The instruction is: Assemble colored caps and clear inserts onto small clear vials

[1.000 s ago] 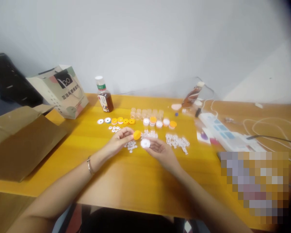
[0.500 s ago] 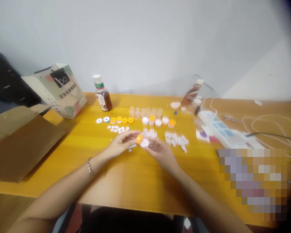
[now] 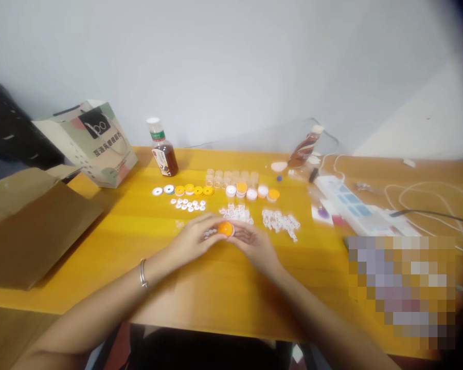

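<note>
Between my fingertips, above the table, is a round orange cap (image 3: pixel 226 229) with a white rim showing below it. My left hand (image 3: pixel 196 234) pinches it from the left, and my right hand (image 3: pixel 254 240) grips it from the right. Behind the hands stand rows of round caps: orange and white ones (image 3: pixel 194 190) on the left, stacked ones (image 3: pixel 251 193) on the right. Small white discs (image 3: pixel 188 204) lie beyond my left hand. Small clear-white pieces (image 3: pixel 281 223) are heaped right of my right hand, with another heap (image 3: pixel 235 212) just behind the fingers.
Clear cups (image 3: pixel 232 178) stand in rows at the back. A brown drink bottle (image 3: pixel 164 156) is at back left; another bottle (image 3: pixel 305 149) leans at back right. A cardboard box (image 3: pixel 38 231) and paper bag (image 3: pixel 100 146) fill the left. A white power strip (image 3: pixel 364 208) with cables lies right.
The orange cap and the white piece, held side by side before, are now together as one stack between both hands. The orange side now faces up.
</note>
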A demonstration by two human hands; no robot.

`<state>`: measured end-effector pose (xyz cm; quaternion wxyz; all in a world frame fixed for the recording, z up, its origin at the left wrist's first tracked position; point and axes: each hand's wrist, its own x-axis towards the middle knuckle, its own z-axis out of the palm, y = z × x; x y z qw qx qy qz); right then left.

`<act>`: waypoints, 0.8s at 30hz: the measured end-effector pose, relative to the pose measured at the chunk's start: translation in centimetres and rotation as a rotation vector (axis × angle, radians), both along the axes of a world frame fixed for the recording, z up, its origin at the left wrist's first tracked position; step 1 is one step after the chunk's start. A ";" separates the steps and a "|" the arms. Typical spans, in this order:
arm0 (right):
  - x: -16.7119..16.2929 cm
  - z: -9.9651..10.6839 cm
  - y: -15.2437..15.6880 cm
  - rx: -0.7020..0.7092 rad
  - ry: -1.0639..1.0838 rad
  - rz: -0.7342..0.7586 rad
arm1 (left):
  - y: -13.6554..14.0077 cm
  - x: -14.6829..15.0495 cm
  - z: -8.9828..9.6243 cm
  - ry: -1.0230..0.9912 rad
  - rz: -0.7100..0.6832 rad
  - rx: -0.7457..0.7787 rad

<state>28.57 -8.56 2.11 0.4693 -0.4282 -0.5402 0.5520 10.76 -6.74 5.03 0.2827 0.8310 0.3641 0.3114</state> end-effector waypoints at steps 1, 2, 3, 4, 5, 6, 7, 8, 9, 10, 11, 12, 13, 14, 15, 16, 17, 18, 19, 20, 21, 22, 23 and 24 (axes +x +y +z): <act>0.0 -0.1 0.0 -0.002 0.002 0.001 | 0.0 0.0 0.0 0.018 -0.001 0.003; 0.0 -0.2 0.0 -0.005 0.005 0.002 | 0.0 -0.1 0.0 0.032 -0.002 0.005; 0.0 -0.3 0.0 -0.011 0.007 0.003 | 0.0 -0.2 -0.1 0.043 -0.004 0.008; 0.0 -0.4 0.0 -0.019 0.009 0.003 | 0.0 -0.2 -0.1 0.054 -0.008 0.009; 0.0 -0.5 0.0 -0.027 0.011 0.004 | 0.1 -0.3 -0.2 0.063 -0.010 0.009; 0.0 -0.5 0.0 -0.036 0.012 0.006 | 0.1 -0.4 -0.2 0.072 -0.012 0.005; 0.0 -0.6 0.0 -0.045 0.012 0.009 | 0.2 -0.4 -0.3 0.080 -0.014 0.000; 0.0 -0.6 0.1 -0.053 0.011 0.013 | 0.2 -0.5 -0.3 0.089 -0.017 -0.006; 0.0 -0.6 0.1 -0.061 0.010 0.014 | 0.2 -0.5 -0.3 0.098 -0.021 -0.011; 0.1 -0.6 0.0 -0.069 0.008 0.014 | 0.3 -0.5 -0.3 0.105 -0.027 -0.011; 0.0 -0.5 0.0 -0.076 0.006 0.014 | 0.3 -0.6 -0.3 0.113 -0.035 -0.007; 0.0 -0.5 0.0 -0.083 0.005 0.014 | 0.3 -0.6 -0.3 0.121 -0.045 -0.005; 0.0 -0.4 -0.1 -0.088 0.003 0.014 | 0.2 -0.6 -0.3 0.126 -0.050 -0.004; 0.0 -0.4 -0.1 -0.093 0.001 0.013 | 0.2 -0.6 -0.3 0.126 -0.053 -0.006; 0.0 -0.3 -0.2 -0.097 -0.001 0.012 | 0.2 -0.6 -0.3 0.125 -0.054 -0.010; 0.0 -0.3 -0.3 -0.101 -0.003 0.011 | 0.2 -0.6 -0.3 0.125 -0.054 -0.014; 0.0 -0.2 -0.3 -0.105 -0.003 0.009 | 0.1 -0.6 -0.3 0.124 -0.051 -0.016; 0.0 -0.2 -0.4 -0.108 -0.003 0.005 | 0.1 -0.6 -0.3 0.125 -0.049 -0.015; -0.1 -0.2 -0.4 -0.113 -0.001 0.001 | 0.1 -0.6 -0.4 0.126 -0.047 -0.011; -0.1 -0.2 -0.5 -0.117 0.002 -0.004 | 0.1 -0.6 -0.4 0.128 -0.047 -0.009; -0.2 -0.3 -0.6 -0.120 0.006 -0.009 | 0.0 -0.6 -0.5 0.130 -0.045 -0.005; -0.2 -0.3 -0.6 -0.120 0.010 -0.016 | 0.0 -0.6 -0.6 0.131 -0.043 0.001; -0.3 -0.4 -0.7 -0.118 0.015 -0.024 | 0.0 -0.6 -0.7 0.132 -0.043 0.009; -0.3 -0.4 -0.8 -0.114 0.018 -0.030 | 0.0 -0.6 -0.8 0.135 -0.044 0.019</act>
